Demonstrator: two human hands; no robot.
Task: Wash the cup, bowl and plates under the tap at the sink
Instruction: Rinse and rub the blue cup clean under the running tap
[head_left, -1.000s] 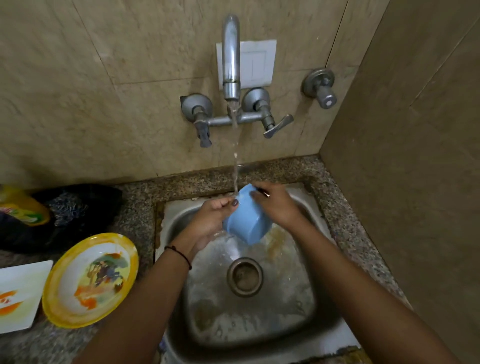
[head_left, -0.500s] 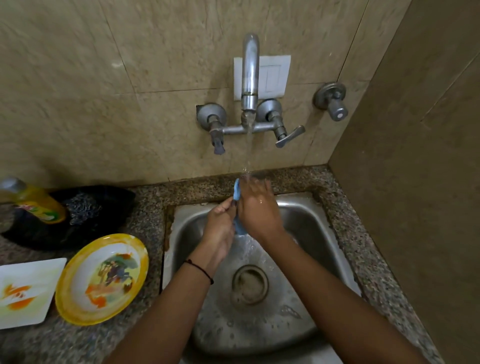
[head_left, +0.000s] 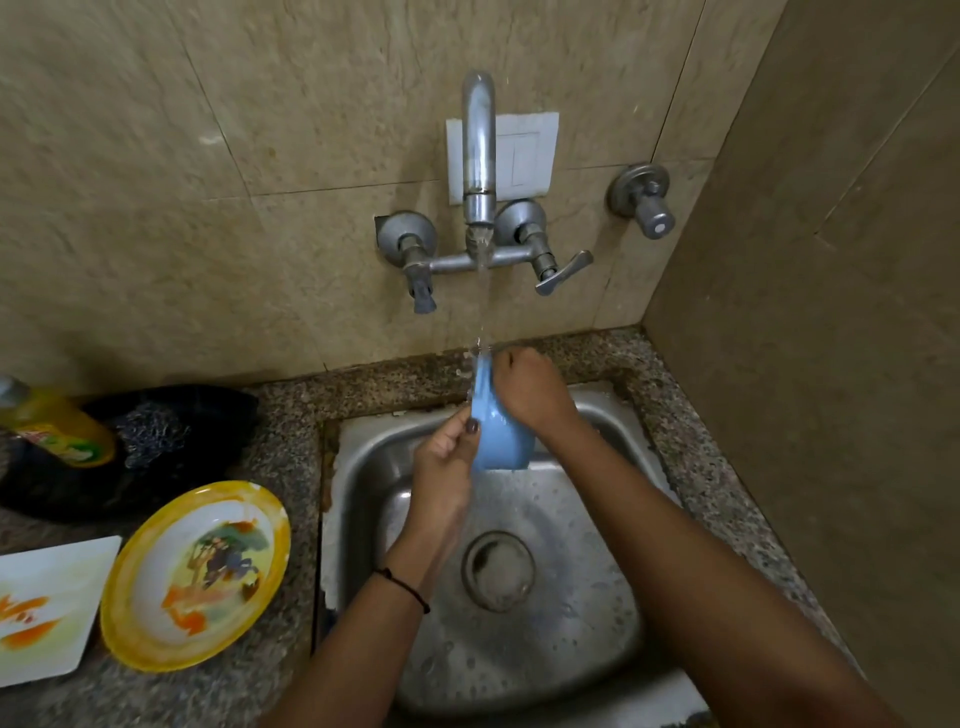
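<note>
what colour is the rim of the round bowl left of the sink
The bowl has a yellow rim around a white painted centre; head view.

Left hand (head_left: 444, 467) and right hand (head_left: 530, 389) meet ahead, fingers curled, seemingly gripping.

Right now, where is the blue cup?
Centre of the head view: the blue cup is held over the sink, under the running tap, between the left hand and right hand.
</note>
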